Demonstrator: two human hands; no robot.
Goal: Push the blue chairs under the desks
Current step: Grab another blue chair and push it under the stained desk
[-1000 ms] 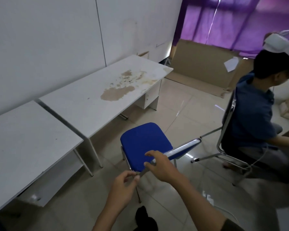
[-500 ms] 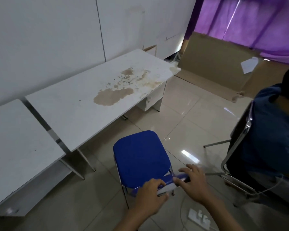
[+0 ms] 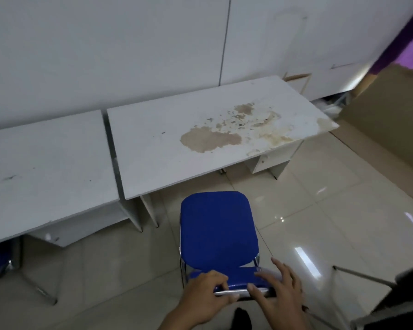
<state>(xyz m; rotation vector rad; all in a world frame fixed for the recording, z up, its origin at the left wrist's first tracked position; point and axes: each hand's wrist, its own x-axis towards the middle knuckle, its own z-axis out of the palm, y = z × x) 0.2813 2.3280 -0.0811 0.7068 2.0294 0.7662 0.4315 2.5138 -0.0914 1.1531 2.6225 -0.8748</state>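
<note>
White wall panels fill the top of the frame, with two white benches set end to end along them and pale glossy floor tiles (image 3: 320,194) below. A blue chair (image 3: 217,229) stands on the tiles at lower centre, its seat facing the stained bench (image 3: 177,144), front edge just short of that bench's near edge and not yet under it. Both hands are at the chair's backrest at the bottom of the frame: the left hand (image 3: 204,296) is curled closed around the top rail, thumb under the chrome tube, while the right hand (image 3: 279,289) lies over the rail with fingers spread, more a press than a closed grip. To do this step well, I judge the push should go straight up the frame, both hands pressing evenly so the chair does not swing; the seat looks lined up with the open bay, between the thin legs at the bench's left end and the drawer unit (image 3: 270,160) at its right, so keep that line. Slide low and steady, since tiles this shiny may let the legs skid. The plain bench (image 3: 45,163) sits at left. No brand, label or readable writing shows anywhere.
</note>
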